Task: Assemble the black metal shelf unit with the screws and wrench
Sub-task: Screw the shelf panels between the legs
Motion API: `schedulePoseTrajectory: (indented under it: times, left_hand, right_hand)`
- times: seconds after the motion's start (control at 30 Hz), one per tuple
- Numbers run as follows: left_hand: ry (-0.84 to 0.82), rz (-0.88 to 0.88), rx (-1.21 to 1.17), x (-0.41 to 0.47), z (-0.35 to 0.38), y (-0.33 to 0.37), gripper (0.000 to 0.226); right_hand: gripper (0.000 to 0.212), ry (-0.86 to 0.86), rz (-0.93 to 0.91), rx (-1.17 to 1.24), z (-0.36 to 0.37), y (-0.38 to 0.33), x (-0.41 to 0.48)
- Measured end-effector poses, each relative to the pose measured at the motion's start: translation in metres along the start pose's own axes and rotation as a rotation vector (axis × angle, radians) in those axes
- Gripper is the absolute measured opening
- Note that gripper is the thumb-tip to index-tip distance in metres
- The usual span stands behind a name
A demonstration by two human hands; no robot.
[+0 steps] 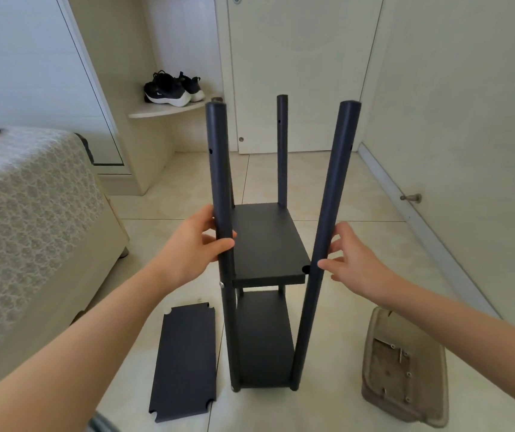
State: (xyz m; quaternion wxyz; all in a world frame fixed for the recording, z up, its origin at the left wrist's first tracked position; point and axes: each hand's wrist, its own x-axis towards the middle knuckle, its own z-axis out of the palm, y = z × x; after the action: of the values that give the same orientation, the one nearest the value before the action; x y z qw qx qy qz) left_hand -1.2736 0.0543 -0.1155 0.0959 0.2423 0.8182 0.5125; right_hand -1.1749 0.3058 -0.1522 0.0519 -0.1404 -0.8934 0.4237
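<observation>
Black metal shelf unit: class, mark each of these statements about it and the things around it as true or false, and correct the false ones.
1. The left hand grips the left front black metal pole. True.
2. The right hand holds a wrench. False: it holds nothing; its straight fingers are at the right front pole.
3. A loose flat black shelf panel lies on the pale tiled floor, left of the unit. True.
4. The beige tray with small screws sits on the bed. False: it lies on the floor, right of the unit.
5. Three panels are fitted between the poles. False: only two show, the middle panel and the bottom panel.
</observation>
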Motion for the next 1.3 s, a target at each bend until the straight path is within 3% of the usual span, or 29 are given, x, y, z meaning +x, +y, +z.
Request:
schedulePoseTrajectory:
  times: [0.17,0.67,1.0,1.17,1.23,1.3]
  left_hand:
    - [0.026,-0.035,0.026,-0.006,-0.001,-0.014,0.032]
    - [0.031,-0.029,0.103,-0.021,0.007,-0.033,0.033]
    - [0.07,-0.063,0.164,-0.028,0.009,-0.05,0.034]
    - [0.167,-0.16,0.415,-0.034,0.01,-0.052,0.012]
    - [0.198,-0.253,0.497,-0.038,0.012,-0.053,0.035]
    - [0.136,-0.326,0.484,-0.045,0.021,-0.049,0.042]
  right_hand:
    - [0.045,-0.028,-0.048,-0.12,0.015,0.01,0.001]
    - [0.059,-0.17,-0.061,-0.124,0.014,0.015,-0.009]
    - [0.054,-0.211,-0.062,-0.162,0.018,0.014,-0.006]
    - [0.04,-0.196,-0.083,-0.148,0.01,0.008,-0.008]
    - [0.038,-0.186,-0.099,-0.131,0.01,0.006,-0.008]
    - [0.036,-0.18,-0.109,-0.103,0.011,0.005,-0.008]
